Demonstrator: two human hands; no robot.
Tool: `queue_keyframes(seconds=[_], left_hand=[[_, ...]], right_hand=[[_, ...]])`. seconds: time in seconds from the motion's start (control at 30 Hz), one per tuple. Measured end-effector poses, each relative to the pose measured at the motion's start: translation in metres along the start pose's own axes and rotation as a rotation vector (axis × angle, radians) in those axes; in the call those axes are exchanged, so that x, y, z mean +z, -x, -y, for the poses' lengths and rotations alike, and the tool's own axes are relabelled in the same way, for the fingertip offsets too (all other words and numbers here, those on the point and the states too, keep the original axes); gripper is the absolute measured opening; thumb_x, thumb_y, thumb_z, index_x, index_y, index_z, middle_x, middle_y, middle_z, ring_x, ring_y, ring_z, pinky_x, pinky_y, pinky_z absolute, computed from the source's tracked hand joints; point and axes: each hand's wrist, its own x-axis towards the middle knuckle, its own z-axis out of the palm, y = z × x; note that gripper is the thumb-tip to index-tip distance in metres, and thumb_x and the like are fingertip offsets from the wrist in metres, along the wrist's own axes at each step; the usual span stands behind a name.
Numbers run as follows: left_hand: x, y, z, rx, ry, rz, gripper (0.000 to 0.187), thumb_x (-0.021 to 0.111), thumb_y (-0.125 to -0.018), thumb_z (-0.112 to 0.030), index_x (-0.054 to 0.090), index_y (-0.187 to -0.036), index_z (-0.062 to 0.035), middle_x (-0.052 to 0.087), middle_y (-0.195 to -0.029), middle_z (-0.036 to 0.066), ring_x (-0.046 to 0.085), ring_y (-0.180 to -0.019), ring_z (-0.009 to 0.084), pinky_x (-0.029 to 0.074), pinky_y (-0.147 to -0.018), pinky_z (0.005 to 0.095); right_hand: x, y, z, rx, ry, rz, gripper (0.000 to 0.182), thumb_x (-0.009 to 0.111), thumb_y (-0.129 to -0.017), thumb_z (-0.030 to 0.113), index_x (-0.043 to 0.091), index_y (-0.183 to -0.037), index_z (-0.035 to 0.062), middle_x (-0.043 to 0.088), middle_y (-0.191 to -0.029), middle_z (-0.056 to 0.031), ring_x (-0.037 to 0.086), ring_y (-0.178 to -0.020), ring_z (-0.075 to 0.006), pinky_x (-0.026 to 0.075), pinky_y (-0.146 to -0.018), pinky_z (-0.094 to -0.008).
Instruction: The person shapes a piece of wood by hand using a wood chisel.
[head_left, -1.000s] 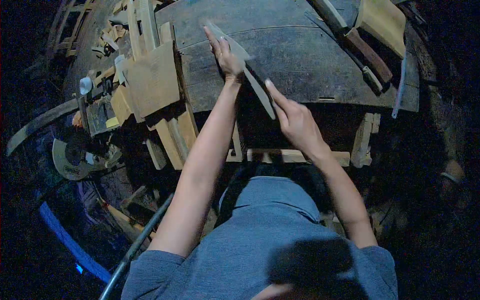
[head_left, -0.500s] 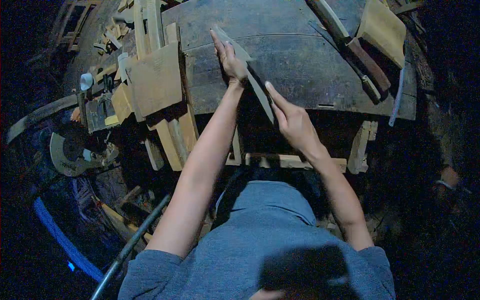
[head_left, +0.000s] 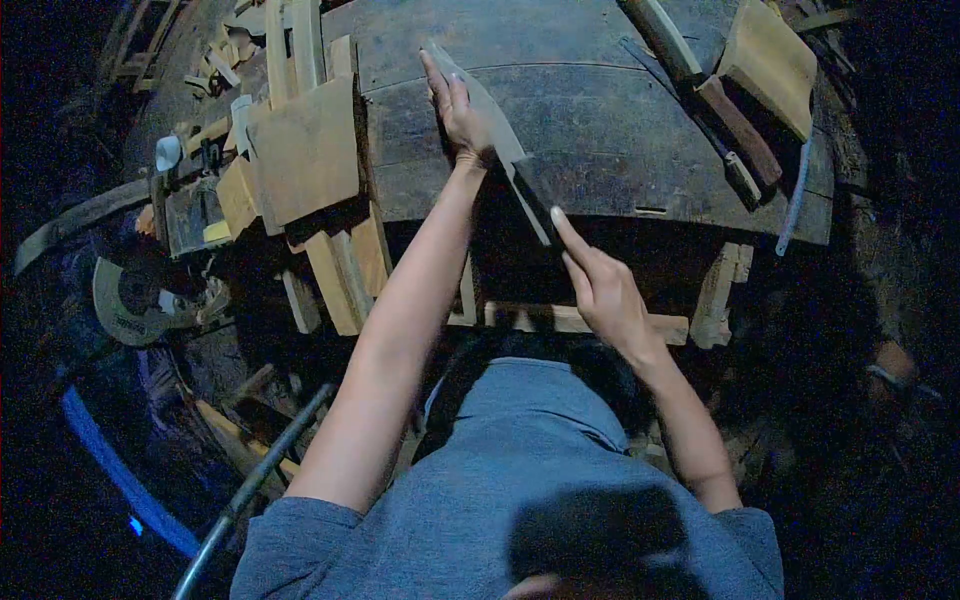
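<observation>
My left hand [head_left: 468,122] grips a long, thin pale piece [head_left: 492,105] near the bench's front edge, with its fingers along the left side and its thumb on top. The piece lies aslant, its lower end jutting past the edge. Over its lower part lies a narrow dark tool [head_left: 533,190]. My right hand [head_left: 610,295] is closed round the lower end of this tool, in front of the bench, with the thumb stretched along it. The exact kind of tool and its handle cannot be made out.
The dark wooden bench [head_left: 590,120] bears a square board [head_left: 308,155] and wooden strips at left. On the right are a wooden block [head_left: 768,65], a brown wooden piece [head_left: 740,130] and a thin metal strip [head_left: 795,205]. A round disc [head_left: 130,300] is at lower left.
My right hand and the dark tool have moved down and to the right, baring more of the pale piece. My left hand has kept its hold, almost unmoved. The view has shifted slightly.
</observation>
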Motion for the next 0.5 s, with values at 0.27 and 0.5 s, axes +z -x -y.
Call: queue_keyframes(seconds=[0.27,0.5], left_hand=[[0.000,0.001,-0.003,0.019,-0.100,0.018,0.054,0.031,-0.100,-0.018,0.016,-0.150,-0.0085,0.019,-0.155,0.015,0.017,-0.143,0.0291,0.012,-0.114,0.0359],[0.000,0.005,-0.015,-0.075,0.066,0.004,0.054,0.031,-0.100,-0.020,0.015,-0.150,-0.0072,0.017,-0.155,0.014,0.012,-0.144,0.0266,0.012,-0.115,0.0359]], right_hand=[[0.007,-0.069,0.000,-0.039,-0.043,-0.018,0.051,0.050,-0.092,0.012,0.039,-0.142,0.0194,0.060,-0.079,-0.0274,0.061,-0.076,-0.0432,0.048,-0.069,-0.0493],[-0.003,-0.018,0.007,0.029,-0.037,0.025,0.048,0.049,-0.093,0.014,0.041,-0.140,0.0186,0.062,-0.088,-0.0278,0.060,-0.080,-0.0446,0.047,-0.070,-0.0510]])
